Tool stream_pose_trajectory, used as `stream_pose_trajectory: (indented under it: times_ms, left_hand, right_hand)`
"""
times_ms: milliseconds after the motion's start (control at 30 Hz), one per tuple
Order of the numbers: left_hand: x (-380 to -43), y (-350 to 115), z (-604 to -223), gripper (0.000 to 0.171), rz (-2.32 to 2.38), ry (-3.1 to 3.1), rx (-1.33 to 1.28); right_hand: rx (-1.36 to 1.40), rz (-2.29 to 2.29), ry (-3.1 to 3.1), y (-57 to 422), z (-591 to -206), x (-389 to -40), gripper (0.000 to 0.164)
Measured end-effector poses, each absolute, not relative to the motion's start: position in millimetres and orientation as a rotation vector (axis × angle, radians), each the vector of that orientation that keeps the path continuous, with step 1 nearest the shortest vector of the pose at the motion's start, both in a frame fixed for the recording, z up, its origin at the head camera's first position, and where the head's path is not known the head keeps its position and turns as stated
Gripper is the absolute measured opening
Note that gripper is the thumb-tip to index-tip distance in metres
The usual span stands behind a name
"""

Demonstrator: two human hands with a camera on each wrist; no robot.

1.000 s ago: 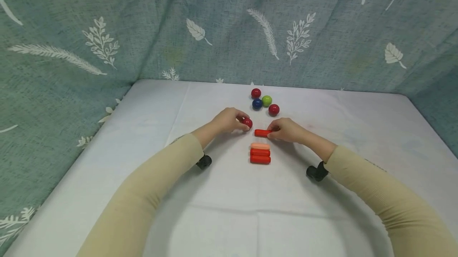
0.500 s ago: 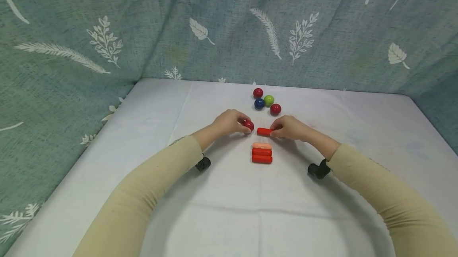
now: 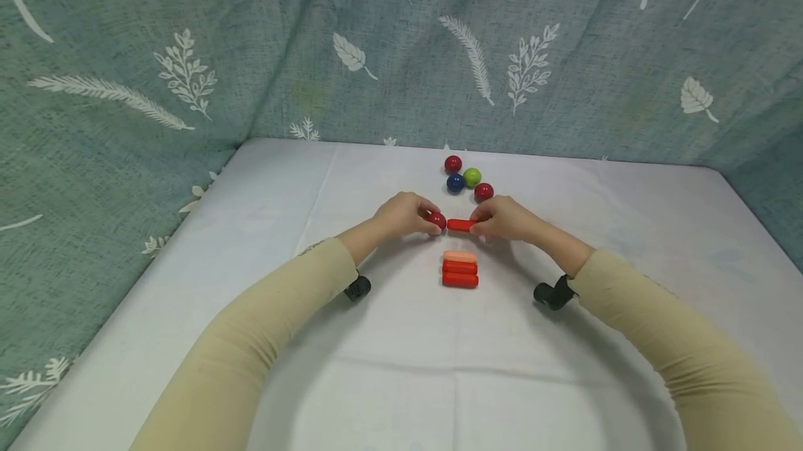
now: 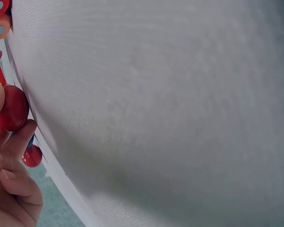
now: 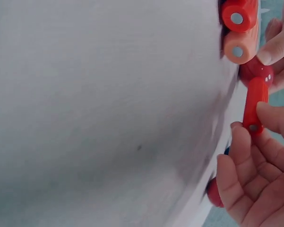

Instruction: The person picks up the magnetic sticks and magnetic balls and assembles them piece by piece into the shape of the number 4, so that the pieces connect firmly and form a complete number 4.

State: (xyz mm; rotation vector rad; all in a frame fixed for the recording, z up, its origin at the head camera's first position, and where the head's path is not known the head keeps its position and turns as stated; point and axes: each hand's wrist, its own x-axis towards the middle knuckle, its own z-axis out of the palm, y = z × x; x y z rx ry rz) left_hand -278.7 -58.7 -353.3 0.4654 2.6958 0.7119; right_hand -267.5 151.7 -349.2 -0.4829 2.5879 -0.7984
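Note:
My left hand (image 3: 404, 214) pinches a glossy red ball (image 4: 14, 109) between thumb and fingers, low over the white cloth. From the right, my right hand (image 3: 505, 219) grips the end of a short red rod (image 5: 256, 105) by thumb and fingers. A small silvery disc shows in the rod's near end in the right wrist view. The rod's far end meets the red ball, the two in line. Closer to me lie three short rods side by side: an orange rod (image 3: 460, 256), a red rod (image 3: 460, 267) and another red rod (image 3: 460, 280).
Behind the hands sits a loose group of balls: a red ball (image 3: 453, 164), a blue ball (image 3: 455, 182), a green ball (image 3: 472, 177) and another red ball (image 3: 484, 192). A patterned green curtain (image 3: 401, 54) hangs past the back edge of the white-covered table (image 3: 376, 402).
My right hand has moved the red rod slightly away from me and left, so its end now meets the ball. My left hand keeps the red ball nearly still.

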Motion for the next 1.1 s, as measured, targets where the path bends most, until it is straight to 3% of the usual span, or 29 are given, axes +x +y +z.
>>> stream_pose_trajectory:
  times_ms: [667,1100]
  left_hand:
    - [-280.7,-58.5,-356.7,0.043,0.720,2.697,0.450]
    - [-280.4,-58.2,-359.2,0.042,0.764,2.692,0.448]
  right_hand:
    - [-0.398,-0.756,2.616,152.0,-346.1,-274.3,0.024]
    - [-0.109,-1.024,2.738,173.3,-339.2,-296.6,0.040]
